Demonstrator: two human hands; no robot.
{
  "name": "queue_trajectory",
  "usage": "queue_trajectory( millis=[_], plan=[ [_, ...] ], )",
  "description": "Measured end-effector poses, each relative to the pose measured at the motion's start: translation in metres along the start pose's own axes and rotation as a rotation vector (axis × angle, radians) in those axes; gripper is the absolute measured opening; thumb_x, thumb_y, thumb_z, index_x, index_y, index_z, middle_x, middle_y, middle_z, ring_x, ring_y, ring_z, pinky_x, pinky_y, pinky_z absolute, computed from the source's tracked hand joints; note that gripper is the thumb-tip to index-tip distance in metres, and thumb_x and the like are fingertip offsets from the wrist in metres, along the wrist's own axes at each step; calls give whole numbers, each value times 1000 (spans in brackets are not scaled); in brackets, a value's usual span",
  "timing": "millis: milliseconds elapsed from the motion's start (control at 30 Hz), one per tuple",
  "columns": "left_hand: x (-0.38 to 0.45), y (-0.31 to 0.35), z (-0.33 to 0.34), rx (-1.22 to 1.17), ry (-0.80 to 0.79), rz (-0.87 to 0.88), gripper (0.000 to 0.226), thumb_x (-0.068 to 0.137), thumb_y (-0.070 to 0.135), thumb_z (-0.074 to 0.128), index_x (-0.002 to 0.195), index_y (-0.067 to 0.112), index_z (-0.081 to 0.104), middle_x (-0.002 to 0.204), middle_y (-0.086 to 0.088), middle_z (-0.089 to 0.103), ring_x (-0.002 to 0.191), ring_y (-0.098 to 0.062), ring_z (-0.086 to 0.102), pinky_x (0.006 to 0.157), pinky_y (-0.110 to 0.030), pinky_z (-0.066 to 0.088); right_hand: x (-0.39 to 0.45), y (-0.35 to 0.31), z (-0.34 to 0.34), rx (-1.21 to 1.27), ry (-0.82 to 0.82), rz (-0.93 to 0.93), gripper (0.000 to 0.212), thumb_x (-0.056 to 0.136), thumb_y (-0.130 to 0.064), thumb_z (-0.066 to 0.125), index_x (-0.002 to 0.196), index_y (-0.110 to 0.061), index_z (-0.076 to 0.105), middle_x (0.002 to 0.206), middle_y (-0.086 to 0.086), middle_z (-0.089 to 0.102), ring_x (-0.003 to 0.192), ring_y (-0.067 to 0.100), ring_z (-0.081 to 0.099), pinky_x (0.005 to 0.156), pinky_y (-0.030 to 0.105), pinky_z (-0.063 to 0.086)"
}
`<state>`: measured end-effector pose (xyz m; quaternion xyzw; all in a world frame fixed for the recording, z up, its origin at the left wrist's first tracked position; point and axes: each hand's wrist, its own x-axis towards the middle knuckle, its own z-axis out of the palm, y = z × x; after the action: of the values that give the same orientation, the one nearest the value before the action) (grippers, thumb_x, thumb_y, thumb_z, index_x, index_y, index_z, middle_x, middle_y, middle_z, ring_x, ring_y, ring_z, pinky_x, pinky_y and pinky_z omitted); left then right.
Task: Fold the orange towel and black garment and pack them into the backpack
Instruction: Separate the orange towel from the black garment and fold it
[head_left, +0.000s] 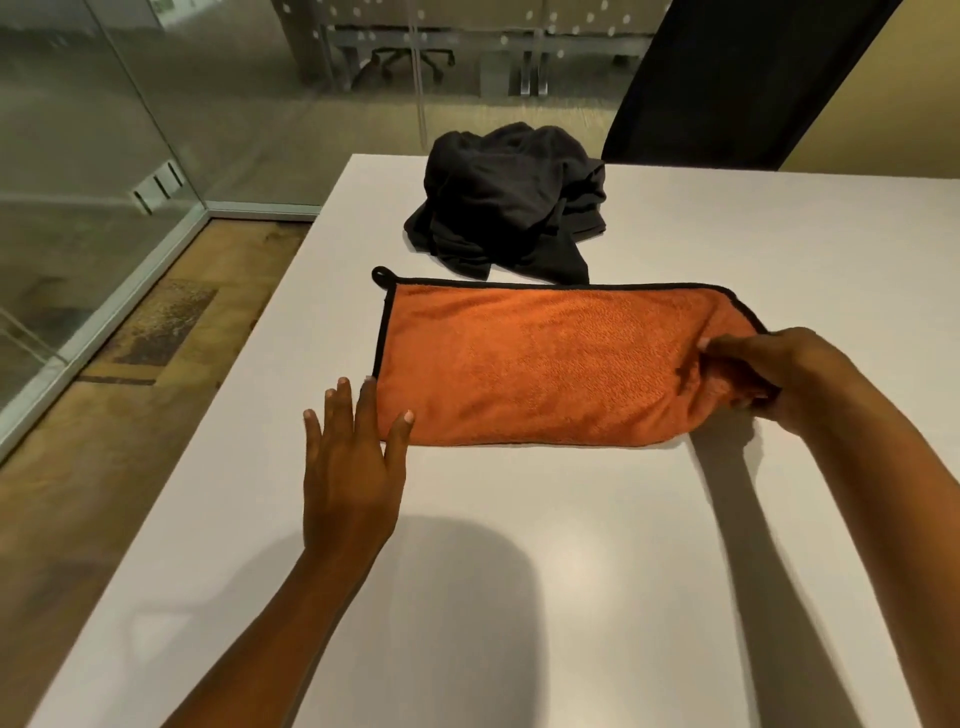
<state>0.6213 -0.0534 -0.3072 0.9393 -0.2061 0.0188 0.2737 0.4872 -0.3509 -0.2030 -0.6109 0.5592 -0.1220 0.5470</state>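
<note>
- the white table (571, 597) fills most of the frame, and all the cloth sits in its upper half, which leaves the bare lower half free as working room.
- the black garment (511, 202) is a crumpled heap at upper centre, just beyond the towel and looking like it touches or overlaps its far edge. it's not folded yet, so i'd guess it's parked there until the towel is done.
- the orange towel (540, 364) lies flat across the middle, already doubled into a long strip, with its black hang loop (381, 274) sticking out at the upper left corner.
- the left hand (353, 467) is at the towel's lower left corner, fingers spread and flat, thumb on the cloth. it grips nothing, so probably it's just pinning that end so the strip doesn't slide.
- the right hand (769, 379) at centre right is pinched shut on the towel's right end, lifting it a bit, likely to swing it over to the left for the next fold.
- no backpack anywhere in view, so packing looks a way off.
</note>
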Motion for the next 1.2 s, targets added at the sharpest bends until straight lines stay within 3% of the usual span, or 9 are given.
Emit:
queue_trajectory(
  millis=[67,133,267,367,433,567,667,933,1200],
  plan=[
    [-5,4,-2,-106,50,-33,66,93,51,21,146,13,28,153,-10,27,145,-28,15,115,-37,8,-8,-10,14,83,-16,-65,20,83,-11,69,76,-6,52,65,10,48,50,19,40,38,20,35],
    [-5,9,-4,-151,92,-27,55,98,37,26,142,5,35,149,-15,34,142,-33,23,114,-46,18,-15,-24,33,158,-39,-157,13,84,-11,67,85,-7,55,69,9,51,52,17,44,37,15,37],
    [-2,8,-8,-207,96,-36,49,99,28,24,138,5,42,145,-16,42,137,-34,34,109,-50,31,-25,-48,94,44,-9,-354,50,82,-25,71,124,-12,49,105,9,58,84,26,61,76,39,57],
    [-2,3,-8,-228,173,-59,63,98,46,15,135,8,50,138,-18,49,134,-40,36,101,-54,37,-44,-54,146,-3,-73,-547,37,79,-19,69,110,-15,50,89,16,63,62,27,60,54,31,50],
    [0,-1,-6,-243,170,-69,52,98,36,25,134,10,52,136,-18,51,133,-39,37,99,-50,40,-52,-51,174,-63,-101,-630,28,78,-11,64,100,-15,48,71,12,58,50,23,54,42,25,41],
    [4,-3,-4,-220,182,-49,43,93,21,38,127,5,57,128,-20,57,126,-42,45,92,-51,46,-70,-33,217,-316,-199,-771,27,78,-13,61,103,-11,50,76,13,63,65,34,61,57,39,51],
    [5,-3,-4,-200,211,-25,40,90,15,42,123,2,61,122,-22,61,120,-43,50,86,-51,49,-79,-16,233,-538,-273,-830,27,82,-17,62,108,-12,53,93,10,65,82,30,61,64,36,47],
    [8,-8,-1,-214,212,-31,38,90,14,44,119,-1,62,120,-24,61,120,-46,49,85,-55,49,-96,3,237,-829,-207,-1074,27,90,-18,55,116,-15,58,111,6,56,93,28,58,67,32,41],
    [7,-1,-14,-206,55,-158,42,98,19,37,138,12,43,150,-7,36,144,-23,20,110,-37,31,-99,20,223,-815,-180,-1126,39,88,-26,57,127,-27,54,119,1,49,114,21,41,88,37,29]
  ],
)
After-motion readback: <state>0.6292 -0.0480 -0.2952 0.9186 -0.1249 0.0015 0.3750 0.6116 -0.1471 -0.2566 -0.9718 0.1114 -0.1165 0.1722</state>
